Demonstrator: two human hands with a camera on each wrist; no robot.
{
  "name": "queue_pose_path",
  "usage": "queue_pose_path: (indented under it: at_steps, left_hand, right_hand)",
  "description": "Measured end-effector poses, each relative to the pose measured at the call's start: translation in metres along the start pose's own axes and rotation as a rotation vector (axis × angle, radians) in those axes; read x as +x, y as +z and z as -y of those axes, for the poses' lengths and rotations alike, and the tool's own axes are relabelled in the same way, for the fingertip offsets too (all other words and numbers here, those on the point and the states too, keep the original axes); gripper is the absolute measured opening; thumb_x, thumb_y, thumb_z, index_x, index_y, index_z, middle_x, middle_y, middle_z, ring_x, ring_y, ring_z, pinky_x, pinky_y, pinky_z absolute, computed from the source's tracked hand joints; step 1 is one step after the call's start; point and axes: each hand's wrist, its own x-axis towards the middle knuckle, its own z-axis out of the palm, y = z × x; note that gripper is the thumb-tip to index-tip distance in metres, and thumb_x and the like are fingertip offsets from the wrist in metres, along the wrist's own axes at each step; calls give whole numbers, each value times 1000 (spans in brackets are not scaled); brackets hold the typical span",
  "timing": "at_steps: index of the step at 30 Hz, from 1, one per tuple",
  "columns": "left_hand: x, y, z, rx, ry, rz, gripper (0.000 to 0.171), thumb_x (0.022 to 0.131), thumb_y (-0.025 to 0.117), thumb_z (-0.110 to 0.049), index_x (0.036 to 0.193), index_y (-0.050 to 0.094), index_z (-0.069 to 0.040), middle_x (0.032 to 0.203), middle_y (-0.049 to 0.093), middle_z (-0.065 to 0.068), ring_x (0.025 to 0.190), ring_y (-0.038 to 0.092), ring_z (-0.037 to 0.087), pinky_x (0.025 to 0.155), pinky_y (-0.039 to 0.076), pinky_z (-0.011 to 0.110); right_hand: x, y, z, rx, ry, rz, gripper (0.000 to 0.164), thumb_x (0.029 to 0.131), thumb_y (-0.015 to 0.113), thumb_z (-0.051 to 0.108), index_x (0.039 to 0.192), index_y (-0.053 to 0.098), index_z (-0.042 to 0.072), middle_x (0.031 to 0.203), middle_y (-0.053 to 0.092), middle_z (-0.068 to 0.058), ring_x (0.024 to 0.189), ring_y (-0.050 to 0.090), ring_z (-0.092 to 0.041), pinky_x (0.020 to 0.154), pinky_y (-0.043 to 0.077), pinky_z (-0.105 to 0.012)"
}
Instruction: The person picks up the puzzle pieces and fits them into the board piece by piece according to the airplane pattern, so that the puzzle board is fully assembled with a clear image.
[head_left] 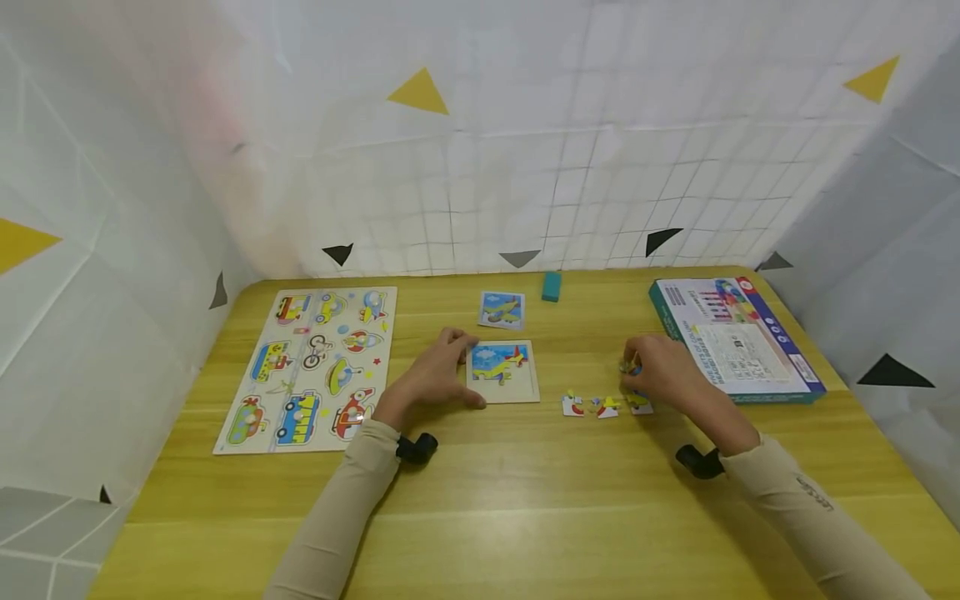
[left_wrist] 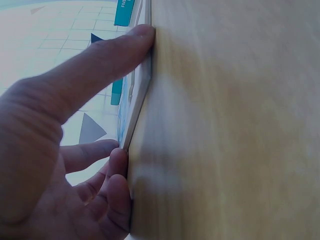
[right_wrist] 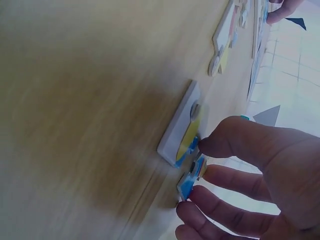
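A square wooden jigsaw board (head_left: 502,396) lies mid-table, its airplane picture partly filled in. My left hand (head_left: 437,372) holds it from the left side, thumb at the near edge and fingers at the far corner; the left wrist view shows the thumb (left_wrist: 117,55) on the board's rim. To the right, my right hand (head_left: 660,367) pinches a small blue jigsaw piece (right_wrist: 186,187) between thumb and fingers, tilted off the table. Just beside it lies a yellow and white piece (right_wrist: 181,127). Two more loose pieces, one red and white (head_left: 572,406) and one yellow (head_left: 606,407), lie between the hands.
Behind the board lie a picture card (head_left: 502,309) and a teal block (head_left: 551,287). A large vehicle peg puzzle (head_left: 306,375) covers the left side. A flat boxed set (head_left: 738,337) lies at right, close to my right hand. White sheeting (head_left: 510,200) stands behind the table.
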Motion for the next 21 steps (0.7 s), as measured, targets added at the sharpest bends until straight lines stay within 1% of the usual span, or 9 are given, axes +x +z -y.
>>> queue_pose_path:
  at_steps: [6,12,17,21]
  left_hand:
    - [0,1,1,5,-15,5,106,67,94,-40,153,39,-10,149,33,8,115,51,19,96,45,37]
    - [1,2,1,6,-14,0,107,66,94,-40,153,39,-10,148,33,7,114,51,19,94,46,37]
    - [2,2,2,7,-13,0,107,66,94,-41,153,40,-11,147,34,5,112,50,17,92,46,36]
    - [2,2,3,10,-11,-2,106,66,94,-41,153,40,-11,146,34,5,111,50,17,92,46,35]
  right_hand:
    - [1,0,2,40,-25,-10,24,79,80,13,97,72,0,88,67,-11,76,61,-23,67,52,-44]
    - [4,-2,10,13,-81,-48,23,80,80,14,99,73,2,90,65,-11,78,60,-25,68,51,-46]
    - [9,-1,17,0,-100,-76,23,80,80,15,99,74,3,91,65,-10,79,59,-24,70,50,-45]
    - [11,-2,23,-12,-116,-82,24,79,81,16,98,74,3,89,64,-9,76,58,-22,68,49,-42]
